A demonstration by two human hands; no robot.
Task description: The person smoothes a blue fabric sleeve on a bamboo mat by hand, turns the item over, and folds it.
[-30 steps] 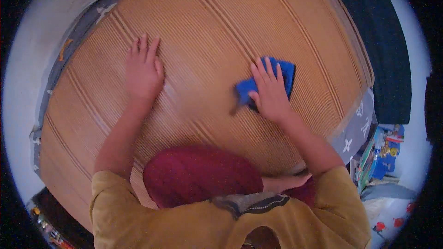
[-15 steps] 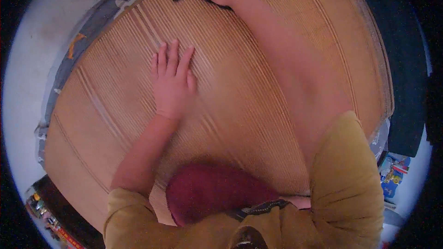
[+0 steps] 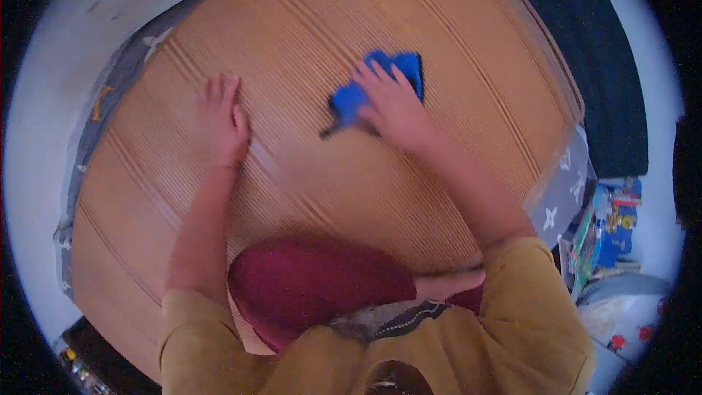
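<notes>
A blue cloth (image 3: 406, 72) with dark edging lies crumpled on a tan striped woven mat (image 3: 307, 22). My right hand (image 3: 395, 108) presses down on the cloth and holds it against the mat, its fingers over the fabric and partly smeared by motion. To the left, my left hand (image 3: 224, 123) rests palm down on the bare mat with fingers stretched out, holding nothing. The part of the cloth beneath my right palm is hidden.
Grey patterned fabric (image 3: 552, 208) shows under the mat's edges. A pale wall (image 3: 95, 36) runs along the left, and a dark panel (image 3: 603, 80) borders the right. Colourful items (image 3: 614, 227) are stacked at the lower right. My knee in maroon cloth (image 3: 314, 289) is on the mat.
My right hand has drawn the blue cloth from the far edge of view back toward me. The left hand appears farther left, still flat on the mat. The view has shifted too.
</notes>
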